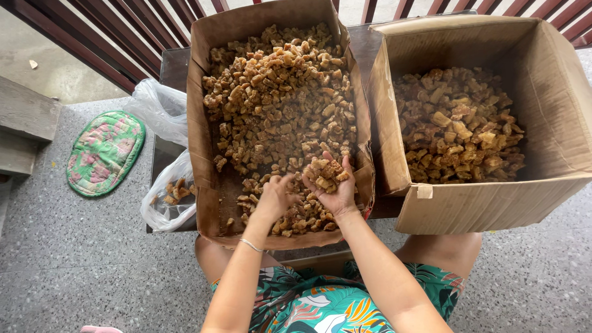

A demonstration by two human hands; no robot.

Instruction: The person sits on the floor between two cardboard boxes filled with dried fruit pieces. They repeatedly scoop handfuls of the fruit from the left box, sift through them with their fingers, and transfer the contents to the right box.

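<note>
Cupping a heap of crisp brown fried pieces over the near end of the left cardboard box, the right hand lies spread palm-up; the left hand pinches pieces beside it. They look light, brittle, probably greasy: scoop, don't squeeze.

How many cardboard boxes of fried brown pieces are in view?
2. One cardboard box sits in front of the person, with both hands inside; a second box stands to its right. No others show.
</note>
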